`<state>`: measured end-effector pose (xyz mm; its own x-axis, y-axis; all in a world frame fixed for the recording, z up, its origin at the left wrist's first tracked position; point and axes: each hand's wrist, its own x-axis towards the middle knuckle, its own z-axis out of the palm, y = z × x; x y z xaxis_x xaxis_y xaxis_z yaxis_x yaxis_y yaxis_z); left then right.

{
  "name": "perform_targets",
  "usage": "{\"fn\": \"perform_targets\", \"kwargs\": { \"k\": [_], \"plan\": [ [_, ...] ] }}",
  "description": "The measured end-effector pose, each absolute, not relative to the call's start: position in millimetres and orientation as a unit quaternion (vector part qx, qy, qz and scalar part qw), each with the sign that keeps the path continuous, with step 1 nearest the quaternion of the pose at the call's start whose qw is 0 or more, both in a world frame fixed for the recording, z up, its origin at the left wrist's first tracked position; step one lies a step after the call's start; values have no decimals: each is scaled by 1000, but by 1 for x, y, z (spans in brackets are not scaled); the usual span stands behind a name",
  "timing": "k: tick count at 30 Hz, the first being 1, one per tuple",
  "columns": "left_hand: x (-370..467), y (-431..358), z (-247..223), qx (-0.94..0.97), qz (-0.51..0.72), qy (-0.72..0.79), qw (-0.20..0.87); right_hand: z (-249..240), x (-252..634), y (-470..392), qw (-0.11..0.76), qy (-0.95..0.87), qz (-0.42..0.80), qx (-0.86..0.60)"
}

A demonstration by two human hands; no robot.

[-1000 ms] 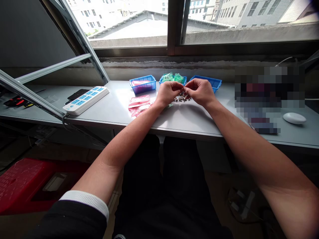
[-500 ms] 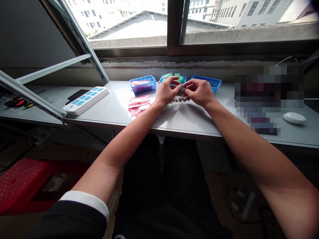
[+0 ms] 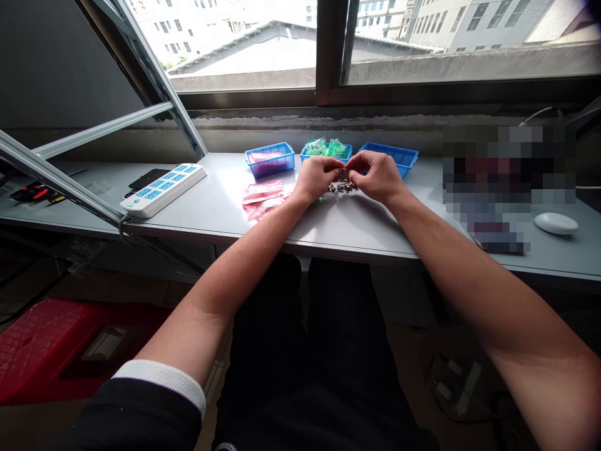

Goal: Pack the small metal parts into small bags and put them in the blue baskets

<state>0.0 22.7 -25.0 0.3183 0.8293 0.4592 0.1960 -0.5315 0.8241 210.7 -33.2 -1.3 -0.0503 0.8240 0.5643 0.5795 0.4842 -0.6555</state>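
Observation:
Over a pile of small bronze-coloured metal pieces point(image 3: 345, 186), my left hand point(image 3: 318, 177) and my right hand point(image 3: 376, 174) meet at the fingertips. Both are closed in a pinch; whatever sits between the fingers is too small to make out. Behind my left hand stands a blue basket point(image 3: 350, 152) with green plastic packets point(image 3: 327, 148) in it. Flat pink plastic bags point(image 3: 263, 198) lie to the left of my left hand. Another blue basket point(image 3: 270, 168), holding pink bags, is further back. A third blue basket point(image 3: 407, 164) is partly hidden behind my right hand.
A white power strip point(image 3: 164, 190) lies left on the grey table point(image 3: 211, 213), by a slanted metal frame point(image 3: 154, 75). To the right are a white mouse point(image 3: 556, 223) and a blurred-out area. A red plastic stool point(image 3: 61, 351) stands on the floor at left.
My left hand's raised fingers have come down and closed in beside the thumb, uncovering more of the green packets. My right hand stays nearly in place, its fingertips close to the left's.

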Motion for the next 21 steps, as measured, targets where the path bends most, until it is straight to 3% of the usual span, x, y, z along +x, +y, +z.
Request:
{"fn": "perform_targets", "kwargs": {
  "k": [9,21],
  "plan": [
    [4,18,-24,732,477,318,368,-3,212,-30,492,-701,178,-485],
    [3,23,-25,743,495,318,320,-6,214,-28,473,-705,206,-487]
  ]
}}
